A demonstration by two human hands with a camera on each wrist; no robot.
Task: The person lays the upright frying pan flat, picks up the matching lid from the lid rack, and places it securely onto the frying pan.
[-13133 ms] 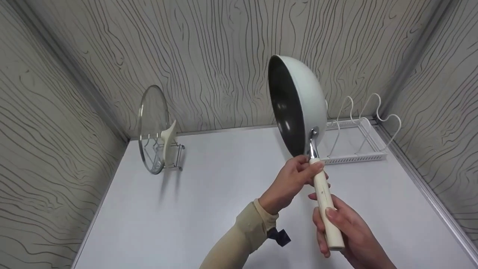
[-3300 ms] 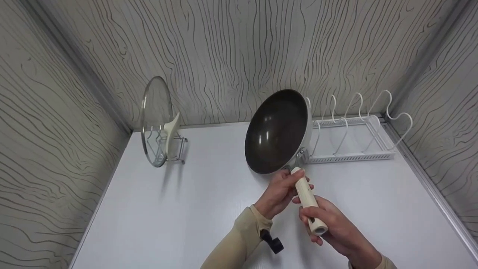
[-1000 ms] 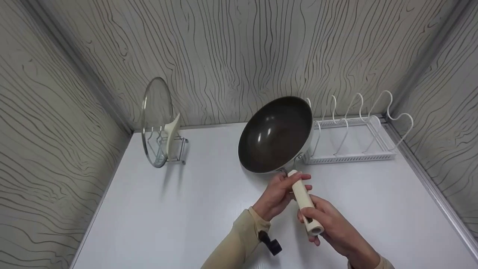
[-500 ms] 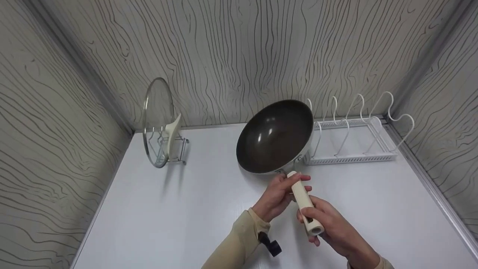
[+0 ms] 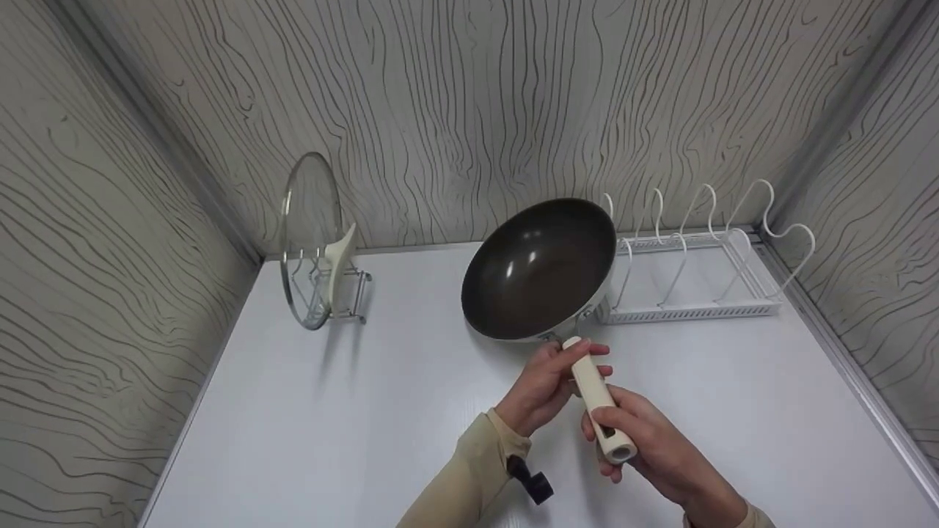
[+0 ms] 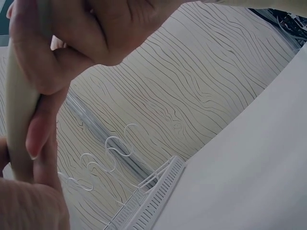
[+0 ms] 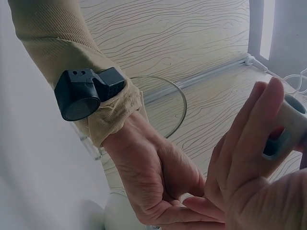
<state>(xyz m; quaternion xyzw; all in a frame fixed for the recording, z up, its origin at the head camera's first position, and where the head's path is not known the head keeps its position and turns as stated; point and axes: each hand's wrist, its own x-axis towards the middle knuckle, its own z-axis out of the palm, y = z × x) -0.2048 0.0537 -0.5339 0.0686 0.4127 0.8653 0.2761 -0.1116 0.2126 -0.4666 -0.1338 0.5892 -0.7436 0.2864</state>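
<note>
A deep frying pan (image 5: 539, 271), dark inside and pale outside, is tilted in the middle of the head view with its inside facing me. Its cream handle (image 5: 593, 389) points down toward me. My left hand (image 5: 539, 385) grips the handle near the metal joint, thumb across the top. Lower down, my right hand (image 5: 649, 440) holds the handle close to its end, where a hanging slot shows. In the left wrist view, fingers of both hands wrap the handle (image 6: 19, 115). The right wrist view shows the handle's end (image 7: 288, 129) beside my right hand's fingers.
A white wire rack (image 5: 689, 314) with wavy dividers stands right of the pan, partly behind it. At the left, a glass lid (image 5: 308, 220) with a cream knob stands upright in a small metal stand (image 5: 356, 293). Wood-patterned walls enclose the white table (image 5: 293, 440).
Since the oldest frame the pan has come down and left, turning its inside toward me, with both hands still on the handle. Over the last second it has tipped only slightly further.
</note>
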